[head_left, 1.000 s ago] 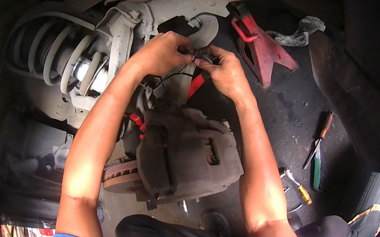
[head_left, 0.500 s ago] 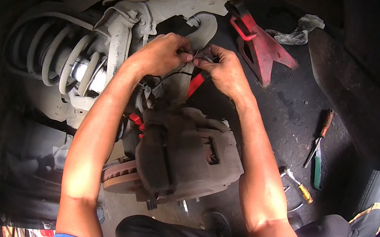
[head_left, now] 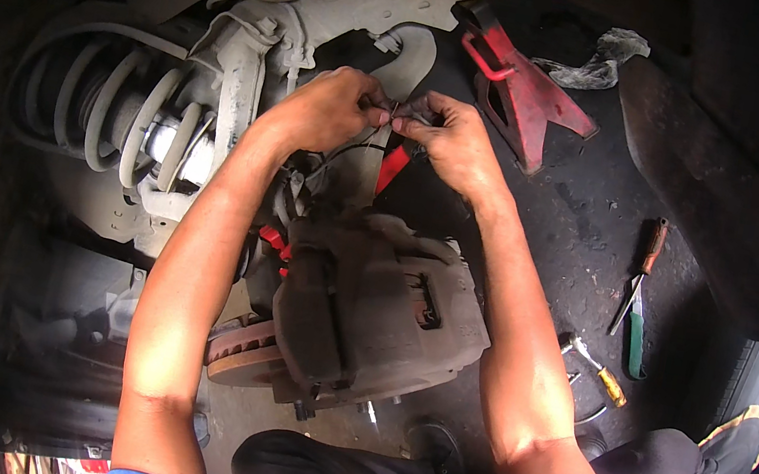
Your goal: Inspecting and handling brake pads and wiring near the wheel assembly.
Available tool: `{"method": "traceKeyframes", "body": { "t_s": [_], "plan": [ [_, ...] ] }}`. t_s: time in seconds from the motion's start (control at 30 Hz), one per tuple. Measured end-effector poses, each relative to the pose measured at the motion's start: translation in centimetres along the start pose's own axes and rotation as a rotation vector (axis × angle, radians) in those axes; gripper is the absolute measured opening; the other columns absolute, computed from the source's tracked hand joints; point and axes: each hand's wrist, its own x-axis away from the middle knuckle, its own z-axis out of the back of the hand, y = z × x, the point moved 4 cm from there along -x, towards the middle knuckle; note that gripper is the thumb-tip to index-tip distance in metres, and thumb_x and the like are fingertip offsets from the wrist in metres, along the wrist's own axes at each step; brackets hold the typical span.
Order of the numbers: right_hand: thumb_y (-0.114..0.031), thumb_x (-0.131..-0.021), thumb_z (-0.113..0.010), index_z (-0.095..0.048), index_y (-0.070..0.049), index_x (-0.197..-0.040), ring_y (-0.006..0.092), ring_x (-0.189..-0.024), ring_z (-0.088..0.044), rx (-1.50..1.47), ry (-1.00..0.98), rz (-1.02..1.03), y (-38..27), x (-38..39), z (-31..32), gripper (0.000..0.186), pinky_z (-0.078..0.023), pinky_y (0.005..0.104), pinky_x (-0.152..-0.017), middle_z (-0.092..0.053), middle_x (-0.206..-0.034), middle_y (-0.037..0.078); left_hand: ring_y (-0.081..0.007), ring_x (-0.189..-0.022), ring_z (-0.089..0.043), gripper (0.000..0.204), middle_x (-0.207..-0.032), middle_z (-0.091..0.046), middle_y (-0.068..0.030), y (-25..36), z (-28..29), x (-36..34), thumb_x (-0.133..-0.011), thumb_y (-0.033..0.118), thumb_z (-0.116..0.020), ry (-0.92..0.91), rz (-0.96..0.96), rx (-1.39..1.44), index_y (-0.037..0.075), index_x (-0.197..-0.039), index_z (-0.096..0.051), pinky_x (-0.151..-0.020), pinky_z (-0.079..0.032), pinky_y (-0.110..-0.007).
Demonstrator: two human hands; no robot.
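My left hand point(head_left: 328, 113) and my right hand point(head_left: 451, 145) meet tip to tip above the brake assembly, thumbs and fingers closed in a pinch. Between the fingertips shows a thin wire point(head_left: 395, 110); its ends are hidden in the fingers. A slim dark cable point(head_left: 347, 147) curves up from the hub side toward the hands. Behind them stands a pale curved metal arm point(head_left: 413, 58). Below, between my forearms, sits the dusty brake caliper point(head_left: 366, 311) over the edge of a rusty brake disc point(head_left: 249, 356).
At left are a coil spring point(head_left: 149, 117) and a strut bracket point(head_left: 246, 61). A red jack stand point(head_left: 535, 102) is at the far right, beside a crumpled plastic piece point(head_left: 614, 60). A screwdriver point(head_left: 654, 247), green-handled pliers point(head_left: 634, 338) and a yellow-handled ratchet point(head_left: 604, 376) lie on the floor.
Both hands stay in nearly the same place. The right fingers have curled slightly and shifted on the wire; the rest of the scene looks the same.
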Motion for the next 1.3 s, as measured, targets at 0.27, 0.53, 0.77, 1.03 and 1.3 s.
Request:
{"method": "traceKeyframes", "body": {
  "t_s": [0.27,0.53,0.77,1.03,1.3],
  "plan": [
    [-0.022,-0.097,-0.074,-0.075,0.002,-0.102,0.0133,-0.083,-0.064,0.084,0.031,-0.045,-0.5,-0.3,0.8,0.025,-0.05,0.0306,-0.079,-0.073,-0.089,0.01,-0.0442,-0.095,-0.07,0.031,-0.096,-0.073,-0.0265,1.0,0.3,0.4,-0.096,0.022,-0.071,0.051,-0.101,-0.087,-0.006,-0.108,-0.068,-0.084,-0.052,-0.047],
    [-0.021,-0.093,-0.073,-0.074,0.005,-0.11,0.0334,-0.096,-0.075,0.157,0.014,0.054,-0.9,-0.6,0.8,0.03,-0.055,0.0413,-0.088,-0.076,-0.099,0.025,-0.0467,-0.096,-0.069,0.028,-0.096,-0.073,-0.027,1.4,0.1,0.5,-0.095,0.02,-0.069,0.043,-0.071,-0.142,-0.005,-0.109,-0.069,-0.084,-0.053,-0.047],
    [-0.018,-0.091,-0.072,-0.074,0.004,-0.108,0.0412,-0.097,-0.074,0.203,0.035,0.053,-1.0,-0.6,1.0,0.028,-0.055,0.044,-0.087,-0.075,-0.097,0.026,-0.0373,-0.098,-0.074,0.029,-0.101,-0.075,-0.0245,0.5,-0.3,0.0,-0.095,0.015,-0.071,0.044,-0.078,-0.099,-0.005,-0.116,-0.07,-0.09,-0.054,-0.042],
    [-0.021,-0.092,-0.074,-0.074,0.004,-0.108,0.0426,-0.095,-0.073,0.222,0.045,0.044,-0.9,-0.7,0.9,0.03,-0.054,0.0447,-0.085,-0.073,-0.094,0.028,-0.0175,-0.084,-0.067,0.025,-0.095,-0.075,-0.0167,0.3,0.0,0.3,-0.099,0.014,-0.07,-0.029,0.035,-0.002,-0.005,-0.116,-0.071,-0.08,-0.054,-0.036],
    [-0.02,-0.092,-0.075,-0.073,0.005,-0.112,0.0417,-0.102,-0.073,0.194,0.065,0.058,-0.7,-0.7,0.7,0.032,-0.055,0.0443,-0.086,-0.074,-0.1,0.029,-0.0274,-0.098,-0.075,0.027,-0.103,-0.078,-0.0205,-0.2,-0.1,0.1,-0.093,0.013,-0.073,-0.071,0.085,0.109,-0.005,-0.113,-0.074,-0.09,-0.056,-0.038]
  ]
}}
